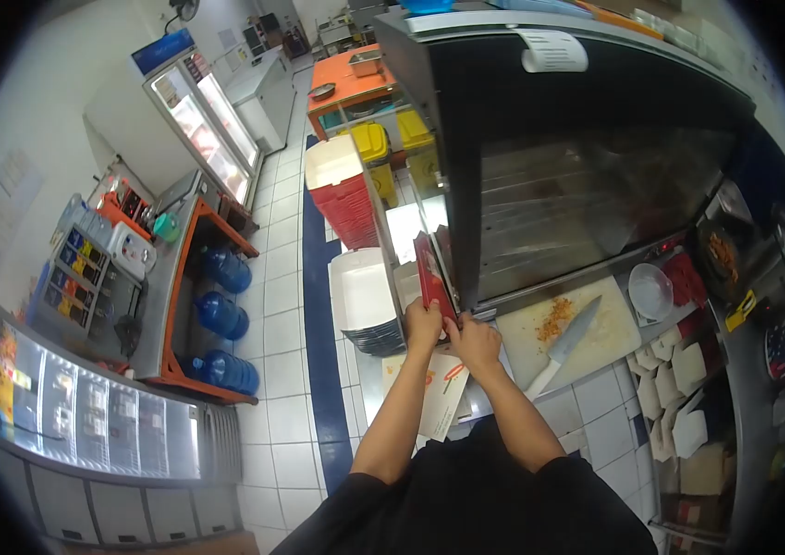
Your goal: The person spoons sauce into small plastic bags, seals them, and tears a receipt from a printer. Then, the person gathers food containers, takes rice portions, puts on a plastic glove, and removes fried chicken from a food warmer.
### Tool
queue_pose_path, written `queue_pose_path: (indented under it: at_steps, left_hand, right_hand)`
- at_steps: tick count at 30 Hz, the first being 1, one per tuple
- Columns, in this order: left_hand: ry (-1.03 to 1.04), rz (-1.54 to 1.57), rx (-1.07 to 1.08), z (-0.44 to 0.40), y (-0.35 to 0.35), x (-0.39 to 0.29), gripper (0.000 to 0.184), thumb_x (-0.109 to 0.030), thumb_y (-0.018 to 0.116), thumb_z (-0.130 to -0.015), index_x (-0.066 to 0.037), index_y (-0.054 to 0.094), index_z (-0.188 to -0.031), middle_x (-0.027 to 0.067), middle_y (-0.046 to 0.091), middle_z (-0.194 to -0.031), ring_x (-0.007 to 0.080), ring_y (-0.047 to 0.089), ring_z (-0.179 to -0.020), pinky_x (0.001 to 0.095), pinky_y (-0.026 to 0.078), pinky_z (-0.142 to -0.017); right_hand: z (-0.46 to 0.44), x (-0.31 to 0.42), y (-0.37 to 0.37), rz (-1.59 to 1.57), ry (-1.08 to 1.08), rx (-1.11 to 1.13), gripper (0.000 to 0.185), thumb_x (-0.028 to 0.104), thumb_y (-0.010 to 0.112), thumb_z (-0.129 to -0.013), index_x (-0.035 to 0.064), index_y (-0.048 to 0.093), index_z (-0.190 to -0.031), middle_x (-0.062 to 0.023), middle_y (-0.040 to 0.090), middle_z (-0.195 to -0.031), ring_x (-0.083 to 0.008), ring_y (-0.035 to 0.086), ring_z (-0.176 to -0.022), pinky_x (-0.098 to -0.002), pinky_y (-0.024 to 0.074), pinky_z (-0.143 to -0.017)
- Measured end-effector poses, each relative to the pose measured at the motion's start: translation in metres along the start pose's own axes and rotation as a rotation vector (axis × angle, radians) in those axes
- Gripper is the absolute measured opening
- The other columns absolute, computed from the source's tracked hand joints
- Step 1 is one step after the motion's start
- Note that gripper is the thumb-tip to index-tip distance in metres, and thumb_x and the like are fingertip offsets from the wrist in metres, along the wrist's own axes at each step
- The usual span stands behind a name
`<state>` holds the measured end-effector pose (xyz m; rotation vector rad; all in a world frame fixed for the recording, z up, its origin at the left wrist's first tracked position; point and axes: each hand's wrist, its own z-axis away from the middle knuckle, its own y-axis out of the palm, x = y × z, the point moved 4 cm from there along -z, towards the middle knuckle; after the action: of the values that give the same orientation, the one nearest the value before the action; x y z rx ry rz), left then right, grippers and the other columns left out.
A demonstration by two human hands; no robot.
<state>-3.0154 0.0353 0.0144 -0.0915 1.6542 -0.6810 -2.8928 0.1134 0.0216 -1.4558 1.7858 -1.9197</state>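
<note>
Both of my hands are at the near end of a narrow red carton [431, 277], which stands beside the glass panel and the black cabinet. My left hand [424, 324] has its fingers closed on the carton's left side. Close by on the right, my right hand [477, 343] is curled at the carton's lower corner; its fingertips are partly hidden. Beneath my forearms lies a printed cardboard sheet [443, 398] on the counter. Right of my hands, a knife [573, 333] rests on a white cutting board [610, 324] beside chopped brown bits [555, 319].
Stacked white-lined trays [360, 287] and red boxes [342, 199] stand to the left. The black cabinet [596, 120] rises ahead. A clear plastic bowl [650, 291] and open paper boxes [674, 388] are at right. Blue water bottles [226, 370] sit under the left-hand table.
</note>
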Motion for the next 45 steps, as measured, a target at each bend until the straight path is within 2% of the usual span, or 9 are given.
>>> queue_pose_path:
  at_steps: [7,13,19,22,28,31,32,38,45]
  left_hand:
    - [0.284,-0.339,0.128,-0.002,-0.010,-0.078,0.033,-0.026,0.055,-0.093,0.004,0.069,-0.089,0.0298,0.066,-0.083,0.0477,0.066,-0.083,0.0541,0.050,-0.078]
    - [0.356,-0.318,0.034,-0.004,-0.038,-0.111,0.033,-0.025,0.057,-0.092,0.005,0.069,-0.089,0.0307,0.065,-0.078,0.0489,0.064,-0.076,0.0539,0.049,-0.073]
    - [0.370,-0.054,-0.125,0.055,-0.121,-0.204,0.029,-0.022,0.059,-0.094,0.005,0.067,-0.089,0.0190,0.065,-0.068,0.0268,0.064,-0.060,0.0377,0.048,-0.059]
    - [0.370,-0.047,-0.171,0.092,-0.155,-0.219,0.032,-0.022,0.053,-0.100,0.005,0.067,-0.090,0.0043,0.062,-0.063,0.0086,0.054,-0.059,0.0288,0.043,-0.054]
    - [0.599,0.387,-0.071,0.164,-0.147,-0.197,0.038,-0.023,0.045,-0.102,0.011,0.061,-0.110,0.0139,0.068,-0.098,0.0172,0.063,-0.086,0.0291,0.049,-0.075]
    - [0.588,0.506,-0.027,0.189,-0.132,-0.190,0.045,-0.029,0.046,-0.100,0.012,0.064,-0.108,0.0184,0.069,-0.094,0.0211,0.065,-0.080,0.0310,0.050,-0.069]
    - [0.589,0.549,-0.030,0.195,-0.128,-0.190,0.047,-0.031,0.047,-0.099,0.012,0.066,-0.106,0.0203,0.069,-0.090,0.0224,0.066,-0.076,0.0313,0.050,-0.066]
    - [0.434,0.662,0.281,0.254,-0.076,-0.197,0.060,-0.045,0.040,-0.103,0.010,0.064,-0.108,0.0209,0.068,-0.100,0.0284,0.065,-0.087,0.0374,0.052,-0.075]
    - [0.510,0.437,0.518,0.335,0.123,-0.287,0.058,-0.042,0.040,-0.103,0.010,0.062,-0.115,0.0194,0.067,-0.099,0.0276,0.064,-0.083,0.0353,0.051,-0.071]
  right_hand:
    - [-0.014,0.003,0.002,0.060,-0.088,0.247,0.015,0.008,0.059,-0.083,0.0014,0.072,-0.081,-0.0240,0.070,-0.081,-0.0374,0.072,-0.080,-0.0480,0.0575,-0.074]
    - [-0.018,0.001,0.000,-0.077,-0.074,0.123,0.017,0.009,0.059,-0.081,-0.0009,0.072,-0.077,-0.0255,0.068,-0.076,-0.0408,0.070,-0.077,-0.0485,0.0569,-0.073]
    - [-0.003,-0.012,-0.007,-0.074,0.003,0.199,0.023,0.020,0.060,-0.091,0.0018,0.072,-0.096,-0.0242,0.070,-0.082,-0.0425,0.070,-0.080,-0.0496,0.0559,-0.072]
    - [0.021,-0.008,-0.067,-0.274,0.039,0.112,0.042,0.033,0.062,-0.094,0.0031,0.061,-0.124,-0.0216,0.071,-0.087,-0.0372,0.071,-0.082,-0.0454,0.0556,-0.075]
    - [0.071,-0.017,-0.098,-1.865,-0.086,0.565,0.111,0.072,0.062,-0.080,0.0222,0.001,-0.158,-0.0199,0.032,-0.154,-0.0296,0.038,-0.139,-0.0460,0.0298,-0.113]
    - [0.084,-0.007,-0.131,-1.999,-0.128,0.595,0.122,0.075,0.065,-0.074,0.0263,-0.012,-0.156,-0.0178,0.016,-0.161,-0.0314,0.027,-0.146,-0.0484,0.0246,-0.116]
    - [0.089,-0.001,-0.151,-2.064,-0.070,0.533,0.115,0.072,0.067,-0.075,0.0230,0.004,-0.158,-0.0140,0.035,-0.154,-0.0240,0.037,-0.140,-0.0415,0.0303,-0.114]
    - [0.131,-0.074,-0.148,-2.262,0.279,0.487,0.073,0.056,0.060,-0.091,0.0103,0.042,-0.145,-0.0107,0.052,-0.143,-0.0220,0.052,-0.128,-0.0446,0.0372,-0.110]
    - [0.205,-0.308,-0.217,-2.367,0.319,-0.050,0.055,0.043,0.056,-0.097,0.0096,0.046,-0.141,-0.0072,0.056,-0.137,-0.0206,0.056,-0.123,-0.0410,0.0411,-0.107]
